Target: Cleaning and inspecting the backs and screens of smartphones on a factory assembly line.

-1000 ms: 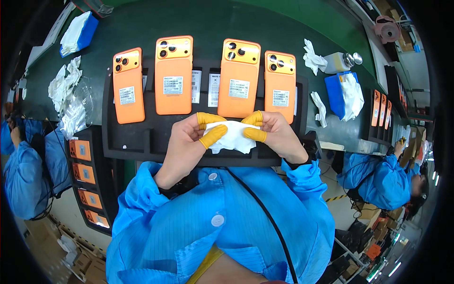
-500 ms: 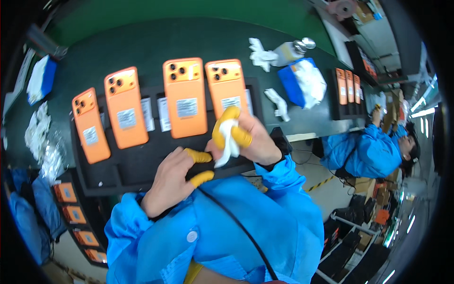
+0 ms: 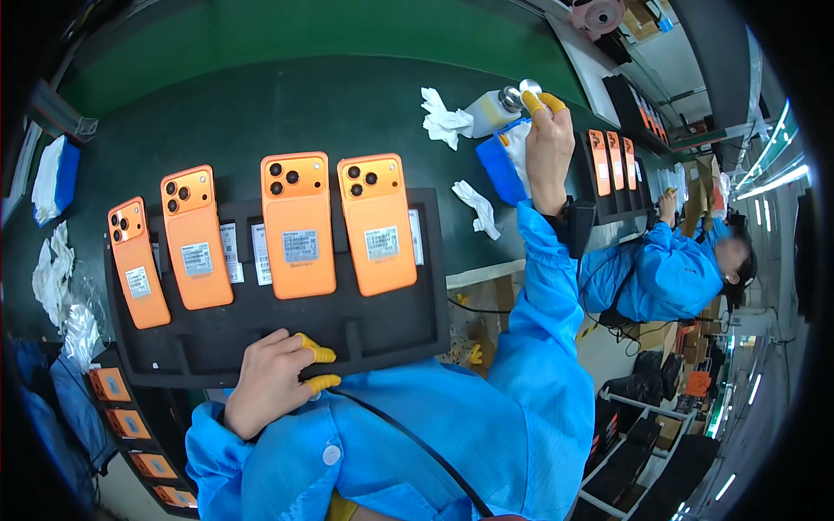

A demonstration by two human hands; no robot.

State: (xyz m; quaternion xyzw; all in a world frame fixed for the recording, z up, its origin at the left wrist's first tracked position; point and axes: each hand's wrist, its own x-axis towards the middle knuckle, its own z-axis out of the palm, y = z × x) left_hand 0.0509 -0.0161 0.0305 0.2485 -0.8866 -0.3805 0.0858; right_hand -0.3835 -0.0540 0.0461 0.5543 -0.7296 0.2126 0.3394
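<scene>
My left hand [image 3: 274,379], with yellow finger cots on thumb and forefinger, rests at the near edge of a black tray [image 3: 234,346]; those two fingers are apart and hold nothing. Four orange phones lie camera side up in the tray: a leftmost phone [image 3: 139,269], a second phone [image 3: 199,236], a third phone [image 3: 298,227] and a rightmost phone [image 3: 377,224]. Each bears a label. My right hand [image 3: 549,143] reaches far right, its cot-covered fingers closed on a white wipe [image 3: 532,92], mostly hidden, at the metal top of a dispenser bottle [image 3: 492,113].
Beside the bottle are a crumpled tissue [image 3: 446,119] and a blue wipe pack [image 3: 501,169]; another tissue [image 3: 476,208] lies nearer. Far left stand another wipe pack [image 3: 56,181] and crumpled wipes [image 3: 54,273]. A co-worker in blue [image 3: 656,273] sits at right by another phone tray [image 3: 612,191].
My right hand has moved from over the tray, by the rightmost phone, out to the bottle top. My left hand has shifted down and left to the tray's near edge. The view has shifted.
</scene>
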